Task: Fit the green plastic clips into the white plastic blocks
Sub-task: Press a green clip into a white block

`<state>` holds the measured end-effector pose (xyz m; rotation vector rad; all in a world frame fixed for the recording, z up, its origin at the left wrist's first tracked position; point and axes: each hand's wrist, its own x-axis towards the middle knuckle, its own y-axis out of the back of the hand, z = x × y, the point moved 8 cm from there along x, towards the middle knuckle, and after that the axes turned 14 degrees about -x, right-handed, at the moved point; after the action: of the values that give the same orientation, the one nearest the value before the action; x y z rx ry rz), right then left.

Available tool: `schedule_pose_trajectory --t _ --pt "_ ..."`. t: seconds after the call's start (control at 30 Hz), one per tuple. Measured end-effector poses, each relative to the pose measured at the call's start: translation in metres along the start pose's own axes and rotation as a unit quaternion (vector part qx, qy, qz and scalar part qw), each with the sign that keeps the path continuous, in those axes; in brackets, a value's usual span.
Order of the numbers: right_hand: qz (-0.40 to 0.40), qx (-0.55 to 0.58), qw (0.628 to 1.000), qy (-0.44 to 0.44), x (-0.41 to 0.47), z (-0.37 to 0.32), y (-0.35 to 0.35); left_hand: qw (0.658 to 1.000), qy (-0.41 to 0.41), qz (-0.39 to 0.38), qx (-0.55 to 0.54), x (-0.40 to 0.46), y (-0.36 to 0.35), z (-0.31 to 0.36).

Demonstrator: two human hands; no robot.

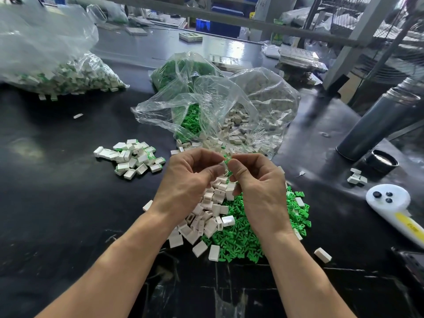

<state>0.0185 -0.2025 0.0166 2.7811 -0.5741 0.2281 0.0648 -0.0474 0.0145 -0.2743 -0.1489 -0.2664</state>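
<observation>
Both hands' grip (226,162) pinches green clip (227,157) against white block (223,165).

Left bench (46,203): bare black surface.
Ahead: open plastic bags (218,106) block reach.
Right: grey cylinder (376,125), white tool (390,203).

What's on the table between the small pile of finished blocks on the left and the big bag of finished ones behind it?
In the head view, one loose white piece; otherwise bare dark table.
</observation>
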Motion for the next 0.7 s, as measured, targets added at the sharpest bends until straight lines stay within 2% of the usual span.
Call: schedule_pose_trajectory --t 0.13,0.37,0.53,0.7 --pt "-0.037 -0.013 0.999 0.005 0.002 -0.002 -0.002 1.000 -0.019 0.005 0.022 0.000 0.003 0.005" --pt "-0.050 -0.161 0.983 0.070 0.002 -0.007 -0.002 0.999 -0.027 -0.001 0.043 0.001 0.008 0.009" --pt "-0.048 -0.173 0.979 0.094 0.001 -0.009 -0.005 0.998 -0.035 -0.007 0.044 0.001 0.006 0.011" --pt "-0.042 -0.162 0.983 0.079 0.003 -0.005 -0.003 0.998 -0.036 -0.002 0.046 0.001 0.005 0.011"
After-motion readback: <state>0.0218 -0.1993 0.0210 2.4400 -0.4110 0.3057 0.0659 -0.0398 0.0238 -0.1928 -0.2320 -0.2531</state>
